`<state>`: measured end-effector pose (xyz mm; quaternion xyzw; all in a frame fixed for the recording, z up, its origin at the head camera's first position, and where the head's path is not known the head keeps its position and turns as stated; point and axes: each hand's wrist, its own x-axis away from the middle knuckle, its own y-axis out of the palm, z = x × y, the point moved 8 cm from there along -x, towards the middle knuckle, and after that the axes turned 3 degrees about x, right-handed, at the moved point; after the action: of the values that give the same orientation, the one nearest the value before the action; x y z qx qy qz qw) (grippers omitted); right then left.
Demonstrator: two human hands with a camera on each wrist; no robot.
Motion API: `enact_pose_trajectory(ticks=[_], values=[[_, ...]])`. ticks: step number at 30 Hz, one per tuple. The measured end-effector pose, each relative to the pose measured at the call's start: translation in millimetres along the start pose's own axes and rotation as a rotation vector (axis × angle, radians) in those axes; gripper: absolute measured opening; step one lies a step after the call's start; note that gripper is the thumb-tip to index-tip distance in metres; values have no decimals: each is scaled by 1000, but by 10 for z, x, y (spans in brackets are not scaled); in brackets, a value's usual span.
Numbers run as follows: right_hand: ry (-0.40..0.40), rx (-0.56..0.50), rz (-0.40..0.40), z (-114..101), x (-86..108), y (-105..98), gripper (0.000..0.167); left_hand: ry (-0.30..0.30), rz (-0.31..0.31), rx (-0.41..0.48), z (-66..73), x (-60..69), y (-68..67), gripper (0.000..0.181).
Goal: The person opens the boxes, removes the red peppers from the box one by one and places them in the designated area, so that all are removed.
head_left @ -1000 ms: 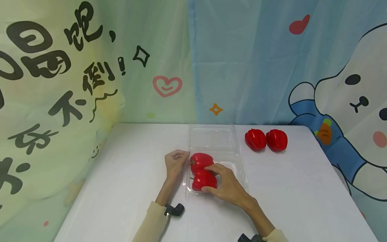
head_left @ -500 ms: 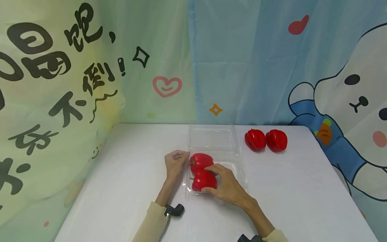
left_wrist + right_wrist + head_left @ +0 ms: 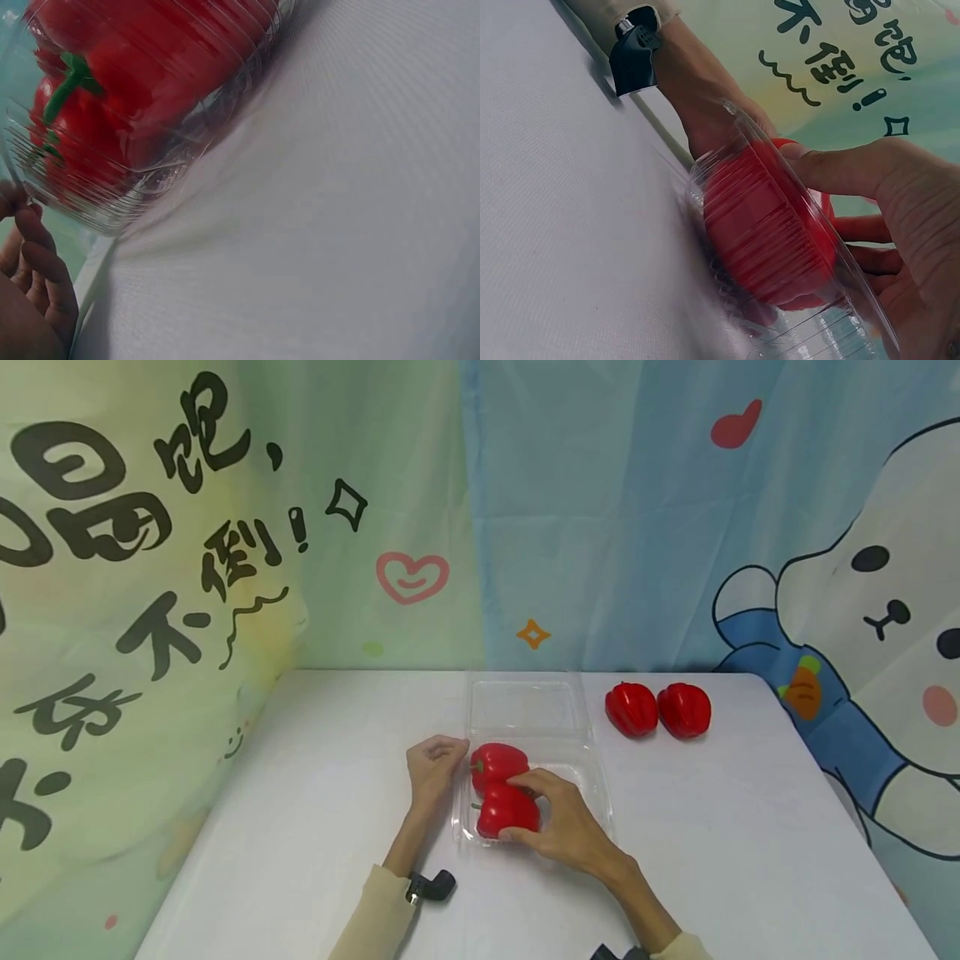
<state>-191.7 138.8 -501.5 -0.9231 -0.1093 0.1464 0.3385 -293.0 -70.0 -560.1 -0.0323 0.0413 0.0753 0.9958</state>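
Currently, the front red pepper (image 3: 508,812) is gripped between the thumb and the fingers of the right hand (image 3: 558,822), the thumb being set at its near side and the fingertips at its far side. By the left hand (image 3: 433,770), the left rim of a clear plastic container (image 3: 585,772) is pinched, as is seen at close range from the left wrist. The front pepper is held within the left part of the container, its green stem pointed toward the left. Directly behind it, and touching it, a rear red pepper (image 3: 498,763) is placed, its stem turned the same way. The clear lid (image 3: 528,704) is laid back on the far side of the container. Farther off to the right, two more red peppers (image 3: 632,710) are set close side by side on the white table (image 3: 300,827). On each wrist, below a beige sleeve (image 3: 375,914), a small black camera (image 3: 433,886) is worn. Behind the table a printed backdrop (image 3: 592,510) is hung, by which dark lettering, hearts and a white cartoon animal are shown.
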Motion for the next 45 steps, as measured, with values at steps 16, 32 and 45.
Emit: enact_pose_trajectory(ticks=[16, 32, 45], values=[[-47, -20, 46, -22, 18, -32, 73, 4, -13, 21, -1, 10, -1, 16], [-86, -50, 85, -56, 23, -78, 73, 3, -10, 32, -10, 5, -2, 17], [-131, -48, 117, -123, 31, -136, 73, -15, 18, 44, 2, -14, -5, 14]])
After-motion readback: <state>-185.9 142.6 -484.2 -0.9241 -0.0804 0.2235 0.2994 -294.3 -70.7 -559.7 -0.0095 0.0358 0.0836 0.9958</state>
